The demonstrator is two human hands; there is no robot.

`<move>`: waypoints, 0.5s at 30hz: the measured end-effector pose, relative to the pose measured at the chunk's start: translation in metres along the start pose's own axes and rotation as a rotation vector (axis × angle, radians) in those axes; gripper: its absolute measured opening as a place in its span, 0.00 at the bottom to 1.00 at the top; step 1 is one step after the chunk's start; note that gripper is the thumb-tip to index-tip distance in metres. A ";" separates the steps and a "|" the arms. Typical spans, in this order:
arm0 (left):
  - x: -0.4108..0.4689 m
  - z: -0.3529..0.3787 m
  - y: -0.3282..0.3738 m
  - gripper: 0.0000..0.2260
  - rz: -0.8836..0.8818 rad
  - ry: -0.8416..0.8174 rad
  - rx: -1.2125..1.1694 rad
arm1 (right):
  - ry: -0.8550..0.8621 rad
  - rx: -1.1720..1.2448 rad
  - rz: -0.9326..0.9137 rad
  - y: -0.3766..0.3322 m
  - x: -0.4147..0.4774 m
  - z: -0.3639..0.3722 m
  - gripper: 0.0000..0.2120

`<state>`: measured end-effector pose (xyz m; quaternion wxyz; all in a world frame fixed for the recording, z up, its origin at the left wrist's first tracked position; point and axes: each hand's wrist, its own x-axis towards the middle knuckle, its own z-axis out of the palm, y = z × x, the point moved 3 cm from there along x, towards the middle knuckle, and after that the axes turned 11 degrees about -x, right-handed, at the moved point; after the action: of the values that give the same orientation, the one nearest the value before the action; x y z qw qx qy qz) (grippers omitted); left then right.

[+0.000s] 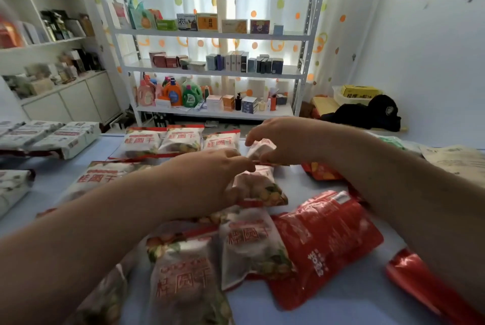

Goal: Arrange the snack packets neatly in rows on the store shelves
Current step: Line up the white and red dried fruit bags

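White, red-lettered snack packet, pinched by both hands

The pale blue shelf board is carrying loose snack packs around a large red pouch. A white longan packet is lying over that pouch's left edge, with a nearer longan packet just left of it. Beyond the pouch, a fruit-printed packet is lying flat, and a row of three longan packets is lining the far edge. Far to its left, grey-white printed packs are lying side by side. To its right a second red pouch is lying at an angle; beyond that, tan paper bags are lying flat.
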<state>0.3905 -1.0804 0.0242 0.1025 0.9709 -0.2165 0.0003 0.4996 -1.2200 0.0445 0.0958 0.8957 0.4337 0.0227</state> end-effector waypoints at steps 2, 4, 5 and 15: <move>-0.032 -0.001 0.007 0.27 -0.018 0.009 0.007 | 0.017 -0.019 -0.073 -0.019 -0.024 -0.008 0.18; -0.065 0.004 0.013 0.31 -0.053 0.030 0.008 | 0.038 0.000 -0.144 -0.041 -0.048 -0.011 0.17; -0.080 0.007 0.018 0.31 -0.057 0.038 -0.002 | 0.035 0.018 -0.173 -0.051 -0.059 -0.011 0.18; -0.139 0.053 0.040 0.37 -0.143 0.061 -0.059 | 0.011 -0.154 -0.171 -0.102 -0.106 0.023 0.36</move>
<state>0.2450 -1.0681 -0.0257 0.1371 0.9800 -0.1433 0.0160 0.3577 -1.2443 0.0070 0.1636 0.8451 0.5062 0.0528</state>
